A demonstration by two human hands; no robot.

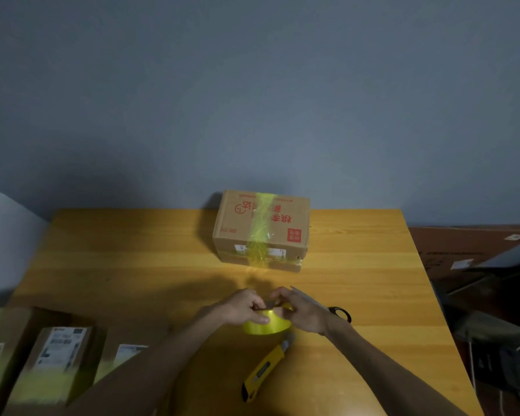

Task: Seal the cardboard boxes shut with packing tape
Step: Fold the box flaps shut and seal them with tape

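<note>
One yellow tape roll (266, 324) is held.
Gripped by the left hand (246, 307); top pinched by the right hand (303, 310).

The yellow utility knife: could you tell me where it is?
Head view, lower centre: the yellow utility knife lies on the wooden table, just nearer the person than the yellow tape roll.

Both hands on the tape roll

Left hand (246, 307) and right hand (302, 310) grip a yellow packing tape roll (266, 324) on the wooden table (132, 265). A yellow utility knife (264, 370) lies just in front of it, scissors (339, 314) beside the right wrist. Cardboard box (261, 229), taped across, sits near the wall. More boxes (51, 364) at left edge.
</note>
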